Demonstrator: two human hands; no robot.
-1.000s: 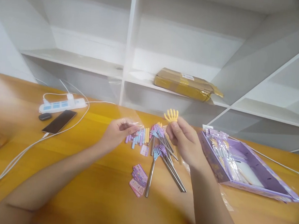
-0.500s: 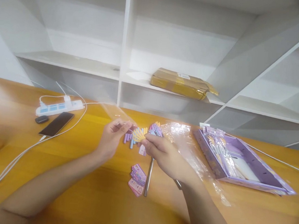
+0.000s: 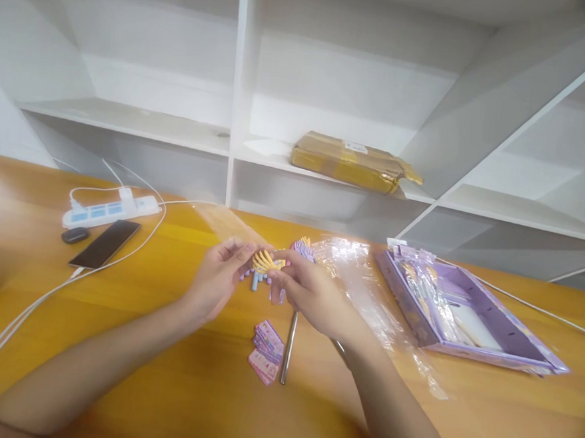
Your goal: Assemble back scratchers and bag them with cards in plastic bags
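Note:
A small yellow fan-shaped piece with several slim prongs [image 3: 264, 262] is pinched between the thumb and fingers of my right hand [image 3: 312, 290]. Its prongs point toward my left hand [image 3: 221, 274], whose thumb and forefinger are pressed together right beside them; what they hold, if anything, is hidden. Behind and below the fingers lie small blue sticks [image 3: 255, 282] and purple ones, partly covered. More striped purple and yellow pieces [image 3: 303, 248] lie just beyond my right hand. Nearer me, a fanned stack of pink and purple cards [image 3: 267, 354] rests beside a silver rod [image 3: 289, 349].
Clear plastic wrapping [image 3: 359, 270] spreads right of my hands, beside a purple box tray [image 3: 493, 360] holding bagged brushes. At left are a power strip [image 3: 110, 211], a phone [image 3: 105, 244] and white cables [image 3: 29, 321]. A taped cardboard parcel [image 3: 349, 163] sits on the shelf.
My right hand has moved slightly left and turned the yellow piece, so its prongs now sit closer to my left fingers. The whole view has shifted a little.

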